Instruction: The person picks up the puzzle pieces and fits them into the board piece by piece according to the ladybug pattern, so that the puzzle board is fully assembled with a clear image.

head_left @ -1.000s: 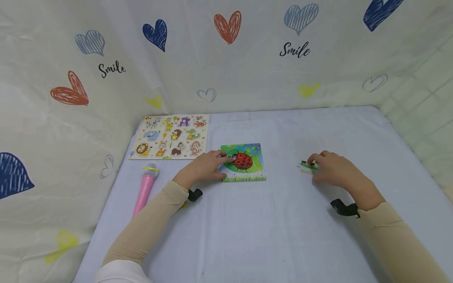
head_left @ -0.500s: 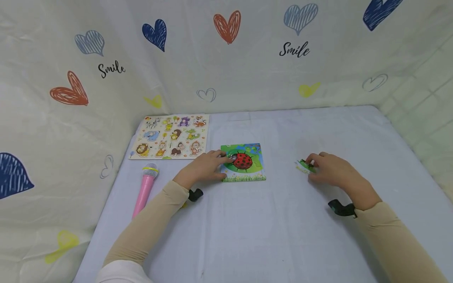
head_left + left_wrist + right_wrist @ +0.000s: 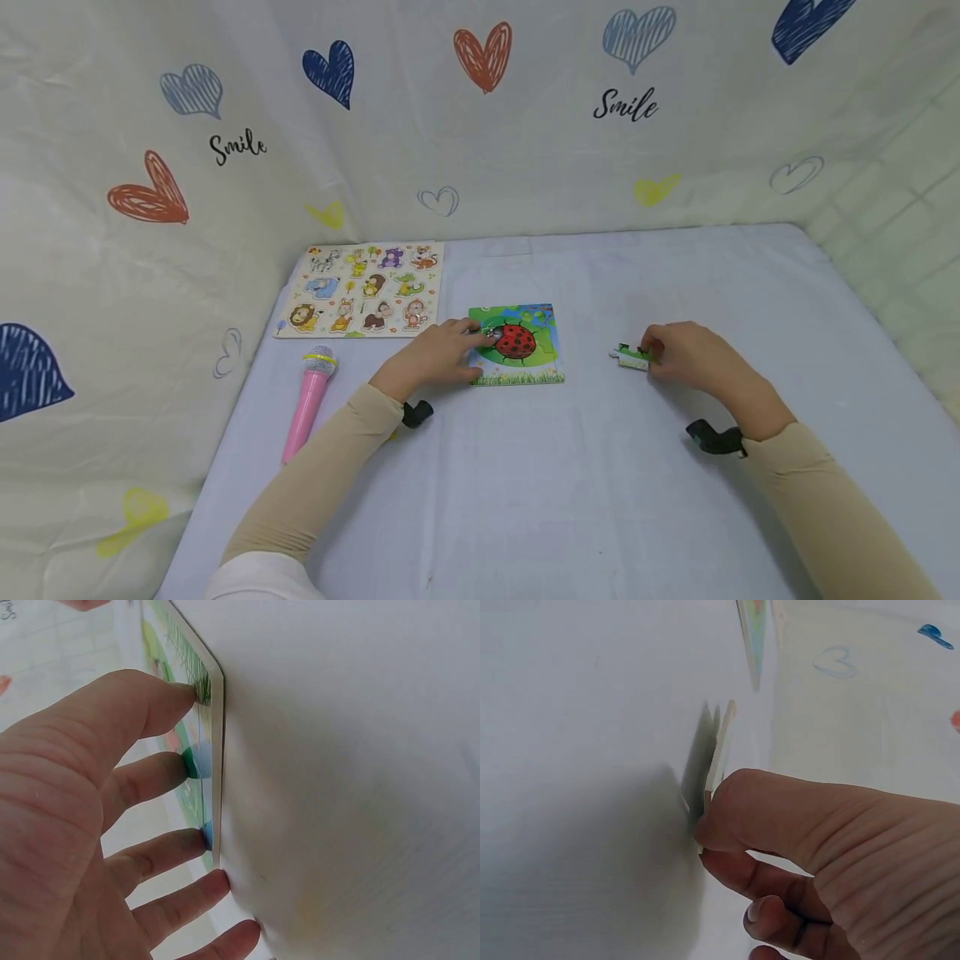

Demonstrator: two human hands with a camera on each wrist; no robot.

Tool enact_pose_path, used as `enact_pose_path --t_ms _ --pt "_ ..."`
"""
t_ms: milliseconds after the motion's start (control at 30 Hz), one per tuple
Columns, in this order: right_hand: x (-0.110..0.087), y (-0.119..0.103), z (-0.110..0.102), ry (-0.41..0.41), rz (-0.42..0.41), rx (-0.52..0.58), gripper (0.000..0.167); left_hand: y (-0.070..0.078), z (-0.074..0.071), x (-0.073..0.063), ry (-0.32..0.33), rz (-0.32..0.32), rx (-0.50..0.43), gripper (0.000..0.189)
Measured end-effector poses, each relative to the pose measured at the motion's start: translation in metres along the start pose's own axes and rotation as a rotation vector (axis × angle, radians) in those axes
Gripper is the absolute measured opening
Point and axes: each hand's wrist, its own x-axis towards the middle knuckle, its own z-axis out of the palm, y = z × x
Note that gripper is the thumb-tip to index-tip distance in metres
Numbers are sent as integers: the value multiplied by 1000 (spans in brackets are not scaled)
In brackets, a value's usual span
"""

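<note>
A square ladybug puzzle point(image 3: 523, 343) lies flat near the middle of the table. Along its left side my left hand point(image 3: 433, 358) rests with spread, fairly straight fingers. In the left wrist view, the thumb and two fingertips touch the puzzle's face point(image 3: 201, 776), while the other fingertips reach past its edge. To the right, my right hand point(image 3: 701, 360) pinches a puzzle piece point(image 3: 632, 357) between thumb and index finger. That piece is green and white with dark marks. From the right wrist, the puzzle piece point(image 3: 718, 761) shows edge-on, tilted off the cloth with a shadow beside it.
An animal picture board point(image 3: 360, 292) lies at the back left. In front of it is a pink toy microphone point(image 3: 306, 408), partly behind the left forearm. White cloth point(image 3: 525, 500) covers the table, and a heart-printed curtain point(image 3: 525, 150) hangs behind.
The right hand has moved a little to the left and turned the puzzle piece, which now sticks out farther from its fingers. My left hand and the ladybug puzzle have stayed in place.
</note>
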Motion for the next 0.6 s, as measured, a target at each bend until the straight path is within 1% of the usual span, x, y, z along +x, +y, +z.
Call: enact_pose_path --t_ms 100,200,367,467,600 --pt "2 -1 -1 19 -39 1 18 1 0 0 2 -3 3 59" --pt "4 -3 0 51 -65 -10 17 1 1 1 0 -7 11 58" --pt "8 -8 1 120 -81 -37 16 3 1 2 -3 -10 23 57" --pt "10 -11 1 175 -100 -33 15 3 1 2 -3 -13 20 57" --pt "12 -15 -1 270 -147 -33 12 3 1 1 1 -14 21 57"
